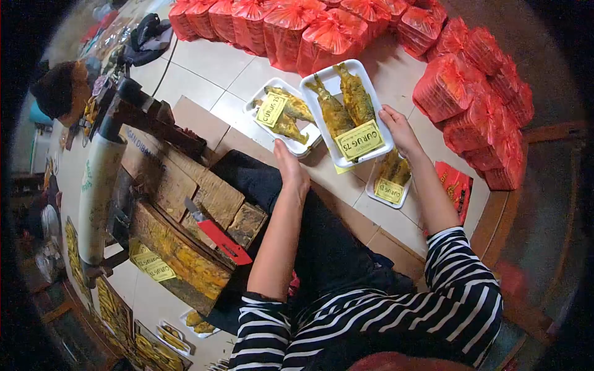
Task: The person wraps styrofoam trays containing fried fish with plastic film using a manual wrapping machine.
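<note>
A white foam tray (385, 137) holding two yellow-brown fish and a yellow label is raised near the middle. My right hand (401, 128) grips its right edge, thumb over the rim. My left hand (292, 168) is open, fingers extended, just below another white tray of fish (299, 148) on the floor; whether its fingertips touch that tray I cannot tell. Partly beneath the raised tray, a third labelled fish tray (385, 199) lies near my right wrist.
Stacks of trays in red plastic bags (334, 37) curve along the back and right. A red packet (455, 185) lies right of my forearm. At left are a wooden block (179, 247), a red-handled knife (223, 240), a film roll (93, 198) and a person's head (59, 93).
</note>
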{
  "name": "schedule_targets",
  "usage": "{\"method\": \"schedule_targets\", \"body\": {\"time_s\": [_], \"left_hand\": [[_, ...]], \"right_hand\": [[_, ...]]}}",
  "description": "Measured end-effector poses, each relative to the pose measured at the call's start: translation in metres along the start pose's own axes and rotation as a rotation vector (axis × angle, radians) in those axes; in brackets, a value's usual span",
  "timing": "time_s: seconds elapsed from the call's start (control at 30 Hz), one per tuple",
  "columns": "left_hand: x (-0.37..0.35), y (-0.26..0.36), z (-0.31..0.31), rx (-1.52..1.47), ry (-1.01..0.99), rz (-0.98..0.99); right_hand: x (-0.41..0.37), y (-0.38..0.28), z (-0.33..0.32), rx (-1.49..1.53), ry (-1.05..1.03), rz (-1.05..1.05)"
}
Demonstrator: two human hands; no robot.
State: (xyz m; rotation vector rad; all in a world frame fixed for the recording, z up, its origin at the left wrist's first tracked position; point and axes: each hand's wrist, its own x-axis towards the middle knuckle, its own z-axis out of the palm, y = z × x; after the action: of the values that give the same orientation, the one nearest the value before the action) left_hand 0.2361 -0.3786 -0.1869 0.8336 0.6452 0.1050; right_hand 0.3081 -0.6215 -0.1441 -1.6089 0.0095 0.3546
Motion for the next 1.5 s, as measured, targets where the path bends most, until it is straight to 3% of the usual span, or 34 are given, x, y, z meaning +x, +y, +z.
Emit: {"method": "schedule_targets", "body": {"time_s": [0.1, 0.23, 0.43, 0.47, 0.6, 0.7, 0.73, 0.83, 0.9, 1.0, 1.1, 1.17, 1.43, 1.5], "left_hand": [[0.044, -0.027, -0.016, -0.067, 0.132, -0.103], [0.044, -0.028, -0.003, -0.026, 0.358, -0.232], [0.069, -0.048, -0.019, -0.040, 0.452, -0.297], [0.067, -0.047, -0.017, -0.084, 0.460, -0.293], [0.065, -0.046, -0.012, -0.162, 0.502, -0.296], [0.061, -0.040, -0.007, -0.122, 0.568, -0.256], [0.055, -0.034, 0.001, -0.079, 0.588, -0.214], [0.063, -0.033, 0.000, 0.028, 0.671, -0.132], [0.072, -0.033, -0.009, 0.056, 0.673, -0.030], [0.072, -0.015, -0.015, 0.535, 0.602, 0.266], [0.048, 0.005, -0.001, 0.414, 0.528, 0.177], [0.052, -0.006, 0.001, 0.358, 0.572, 0.338], [0.052, 0.003, 0.000, 0.541, 0.652, 0.128], [0.053, -0.002, 0.000, 0.515, 0.581, -0.004]], "right_hand": [[0.013, 0.004, 0.011, -0.009, 0.100, 0.024], [0.068, 0.048, 0.027, -0.012, 0.027, -0.044], [0.137, 0.075, 0.087, -0.339, -0.072, -0.147], [0.140, 0.076, 0.101, -0.311, -0.011, -0.206], [0.151, 0.071, 0.120, -0.551, -0.080, -0.178], [0.139, 0.069, 0.131, -0.679, 0.151, -0.331], [0.126, 0.052, 0.137, -0.774, 0.163, -0.286], [0.117, 0.044, 0.139, -1.079, 0.240, -0.512], [0.119, 0.048, 0.138, -1.040, 0.232, -0.453], [0.121, 0.051, 0.132, -0.963, 0.197, -0.510], [0.119, 0.043, 0.132, -0.743, 0.161, -0.484], [0.120, 0.038, 0.129, -0.677, 0.143, -0.456], [0.126, 0.055, 0.129, -0.860, 0.142, -0.433], [0.127, 0.061, 0.129, -0.864, 0.202, -0.532]]}}
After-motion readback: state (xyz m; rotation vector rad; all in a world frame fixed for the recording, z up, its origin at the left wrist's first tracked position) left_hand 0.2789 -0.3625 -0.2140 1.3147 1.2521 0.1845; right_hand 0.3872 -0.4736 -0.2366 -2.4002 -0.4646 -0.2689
